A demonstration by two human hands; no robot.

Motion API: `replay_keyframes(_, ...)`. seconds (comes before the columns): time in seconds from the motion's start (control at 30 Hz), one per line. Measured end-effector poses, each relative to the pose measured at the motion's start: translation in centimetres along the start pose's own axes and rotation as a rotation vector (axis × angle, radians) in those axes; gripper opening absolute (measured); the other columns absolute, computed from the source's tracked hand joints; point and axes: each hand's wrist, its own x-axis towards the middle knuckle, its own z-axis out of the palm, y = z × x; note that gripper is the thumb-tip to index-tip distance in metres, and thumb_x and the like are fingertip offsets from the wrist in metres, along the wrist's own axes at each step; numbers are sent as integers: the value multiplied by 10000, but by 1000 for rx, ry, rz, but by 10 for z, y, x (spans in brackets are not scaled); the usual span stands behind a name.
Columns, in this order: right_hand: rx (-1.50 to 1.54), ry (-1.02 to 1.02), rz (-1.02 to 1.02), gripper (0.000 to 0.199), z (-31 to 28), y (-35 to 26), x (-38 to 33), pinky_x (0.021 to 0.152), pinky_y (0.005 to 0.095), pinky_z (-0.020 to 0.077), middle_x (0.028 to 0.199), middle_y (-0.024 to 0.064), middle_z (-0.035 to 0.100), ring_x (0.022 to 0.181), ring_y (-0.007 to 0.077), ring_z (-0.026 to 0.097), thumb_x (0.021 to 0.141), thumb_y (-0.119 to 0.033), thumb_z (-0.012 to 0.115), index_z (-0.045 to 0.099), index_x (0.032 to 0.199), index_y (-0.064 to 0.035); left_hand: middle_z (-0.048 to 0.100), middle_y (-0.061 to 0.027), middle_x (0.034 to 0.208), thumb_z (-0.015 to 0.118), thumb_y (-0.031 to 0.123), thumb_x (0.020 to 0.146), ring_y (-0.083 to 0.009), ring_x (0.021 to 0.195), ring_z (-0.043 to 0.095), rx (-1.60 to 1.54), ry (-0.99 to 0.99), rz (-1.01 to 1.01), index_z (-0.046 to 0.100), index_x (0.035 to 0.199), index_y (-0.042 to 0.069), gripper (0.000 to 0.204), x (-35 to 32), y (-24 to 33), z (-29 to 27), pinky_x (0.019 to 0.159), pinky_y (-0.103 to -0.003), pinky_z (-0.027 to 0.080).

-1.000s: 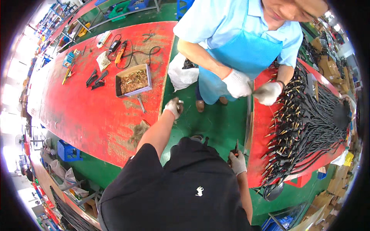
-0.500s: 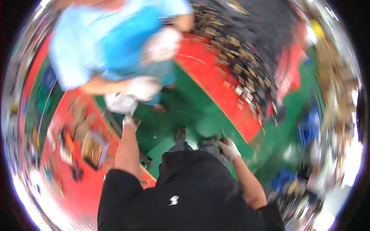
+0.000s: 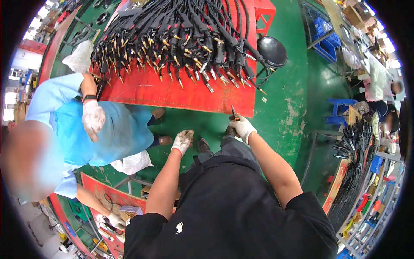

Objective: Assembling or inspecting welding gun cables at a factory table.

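My right hand (image 3: 243,128), in a white glove, grips a slim pointed tool with a black and orange handle (image 3: 235,117). Its metal tip points away from me, close to the front edge of a red bench (image 3: 181,98). My left hand (image 3: 183,141), gloved and stained dark at the fingers, is curled in front of my body; whether anything is inside it is hidden. Across the bench lies a thick heap of black torch-like handles (image 3: 189,36) on cables, their brass and silver tips toward me.
At my left stands a co-worker in a blue apron (image 3: 116,129), one gloved hand (image 3: 93,118) raised, the other (image 3: 115,221) over a second red bench. A white sack (image 3: 133,163) lies behind them. A round black stool (image 3: 271,52) stands beside the main bench; a blue stool (image 3: 340,110) is farther right.
My view has turned, so the bench with the heap now lies straight ahead. My left hand has come away from beside the white sack. The right hand still holds the pointed tool.
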Motion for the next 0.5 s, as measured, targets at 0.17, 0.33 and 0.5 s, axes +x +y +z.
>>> replay_keyframes(0.17, -227, 8, -78, 437, -17, -9, 30, 790, 361, 499, 970, 149, 671, 883, 260, 641, 862, -216, 646, 591, 1246, -16, 573, -18, 812, 596, 264, 973, -122, 661, 533, -178, 53, -10, 594, 1049, 41, 236, 17, 38, 13, 585, -296, 457)
replay_keyframes(0.33, -556, -22, -155, 502, -24, -47, 38, 940, 387, 483, 1160, 217, 672, 1108, 352, 640, 870, -294, 625, 575, 1296, -33, 523, -1, 766, 571, 242, 979, -94, 615, 468, -256, 122, 57, 548, 937, 69, 180, 32, 53, 24, 547, -282, 403)
replay_keyframes(0.5, -596, -122, -149, 499, -19, -58, 62, 981, 394, 466, 1221, 225, 645, 1150, 368, 612, 872, -272, 589, 567, 1320, -52, 679, -97, 949, 594, 358, 963, -185, 774, 648, -269, 160, 97, 631, 1155, -1, 408, 30, 92, 40, 675, -342, 548)
